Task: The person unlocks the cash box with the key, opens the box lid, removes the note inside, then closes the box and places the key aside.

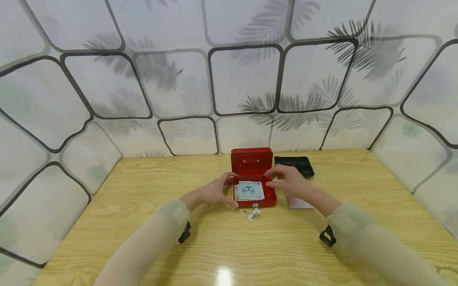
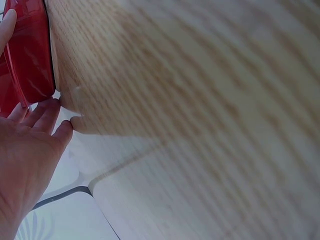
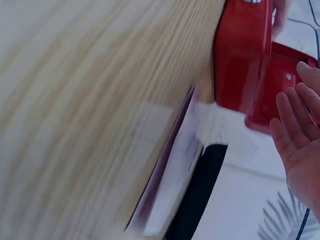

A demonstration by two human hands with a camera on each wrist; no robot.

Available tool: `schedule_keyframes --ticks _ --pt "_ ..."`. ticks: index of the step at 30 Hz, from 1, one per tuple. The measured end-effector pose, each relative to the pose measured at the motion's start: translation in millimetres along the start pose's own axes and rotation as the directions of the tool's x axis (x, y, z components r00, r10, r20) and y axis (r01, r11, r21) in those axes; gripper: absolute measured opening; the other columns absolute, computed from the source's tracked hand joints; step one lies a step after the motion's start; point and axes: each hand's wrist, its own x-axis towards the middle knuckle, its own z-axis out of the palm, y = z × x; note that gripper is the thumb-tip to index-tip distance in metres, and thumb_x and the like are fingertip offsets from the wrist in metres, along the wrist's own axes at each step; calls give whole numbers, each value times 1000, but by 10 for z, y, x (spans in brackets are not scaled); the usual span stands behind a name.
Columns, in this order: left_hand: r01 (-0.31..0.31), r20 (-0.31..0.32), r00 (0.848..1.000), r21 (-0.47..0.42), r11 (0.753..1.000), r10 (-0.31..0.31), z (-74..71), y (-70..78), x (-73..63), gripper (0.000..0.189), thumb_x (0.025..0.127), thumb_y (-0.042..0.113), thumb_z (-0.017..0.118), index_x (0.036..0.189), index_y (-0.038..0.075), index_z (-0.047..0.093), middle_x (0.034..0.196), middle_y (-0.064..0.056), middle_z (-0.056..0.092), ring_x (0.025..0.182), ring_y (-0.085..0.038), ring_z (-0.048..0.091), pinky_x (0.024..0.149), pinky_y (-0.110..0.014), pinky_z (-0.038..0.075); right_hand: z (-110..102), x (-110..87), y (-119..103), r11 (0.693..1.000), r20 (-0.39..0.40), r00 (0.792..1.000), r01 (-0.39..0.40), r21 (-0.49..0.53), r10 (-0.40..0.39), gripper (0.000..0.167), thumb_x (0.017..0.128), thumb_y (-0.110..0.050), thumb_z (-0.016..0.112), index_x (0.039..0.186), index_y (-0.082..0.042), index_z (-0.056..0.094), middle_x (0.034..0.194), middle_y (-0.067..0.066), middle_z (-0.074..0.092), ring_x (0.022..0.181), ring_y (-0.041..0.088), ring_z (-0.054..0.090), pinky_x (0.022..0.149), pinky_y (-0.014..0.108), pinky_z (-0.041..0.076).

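A red cash box [image 1: 272,201] stands on the table with its lid [image 1: 251,162] raised at the back. Paper notes [image 1: 251,190] lie inside, a pale greenish one on top. My left hand [image 1: 214,192] grips the box's left side, thumb at the front corner and fingers at the rear; the left wrist view shows those fingers [image 2: 46,114] against the rear corner. Over the right side of the box is my right hand [image 1: 289,180], thumb and fingers apart, holding nothing. In the right wrist view, its fingers [image 3: 295,112] are extended near the lid.
Just before the box lie a small padlock [image 1: 255,209] and keys [image 1: 250,215]. Pinkish paper notes [image 1: 299,203] rest to its right, partly under my right arm. A black compartment tray [image 1: 295,163] lies behind them. Patterned fabric [image 1: 247,79] borders the wooden table [image 1: 229,246].
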Motion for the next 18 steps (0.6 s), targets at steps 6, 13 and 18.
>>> schedule_keyframes --ticks 6,13,18 --pt "9 4 1000 -2 1000 -9 -2 0 -10 89 77 21 84 144 10 27 148 -15 37 138 -32 32 114 -47 21 156 146 -70 1000 70 997 24 -12 -23 27 87 -10 74 109 1 66 103 11 68 95 28 63 86 46 52" --pt "9 11 1000 13 1000 -9 -8 -8 -7 88 78 23 84 145 11 27 149 -14 37 138 -30 32 114 -45 21 287 255 -83 1000 163 987 -9 6 8 30 88 -15 73 113 -1 66 109 11 68 101 28 63 89 44 51" --pt "5 10 1000 5 1000 -5 -10 -16 -6 88 78 23 84 145 11 28 149 -13 36 138 -28 33 114 -46 21 342 297 -73 998 209 976 -53 -24 57 32 89 -19 73 116 -4 66 114 8 67 106 24 61 93 44 49"
